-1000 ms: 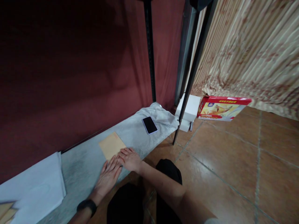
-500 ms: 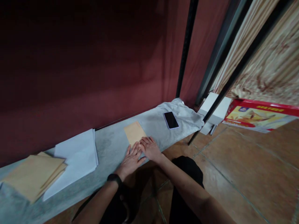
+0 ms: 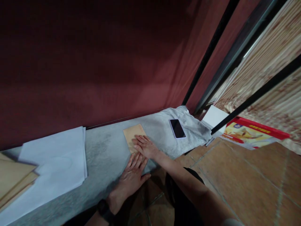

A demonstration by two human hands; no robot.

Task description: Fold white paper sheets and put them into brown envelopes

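A small tan paper envelope (image 3: 130, 134) lies flat on the grey cloth (image 3: 103, 147) that covers a long, narrow bench. Across its right part rests my right hand (image 3: 145, 146), palm down with the fingers stretched out. My left hand (image 3: 132, 175), with a black band on its wrist, lies at the envelope's near edge, fingers extended and thumb apart. Its fingertips touch or sit just under my right hand; which of the two I cannot tell. The hands cover the near and right parts of the envelope.
On the cloth to the right lies a phone (image 3: 178, 128). White paper sheets (image 3: 63, 160) and several tan envelopes (image 3: 14, 179) lie at the left. Dark metal posts (image 3: 211, 47) rise at the right end, near a white box (image 3: 215, 117) and a red-yellow carton (image 3: 251, 133) on the tiled floor.
The view has swung left, then tilted. My right hand has slid from the envelope's near edge further up onto it. My left hand has stayed by the near edge.
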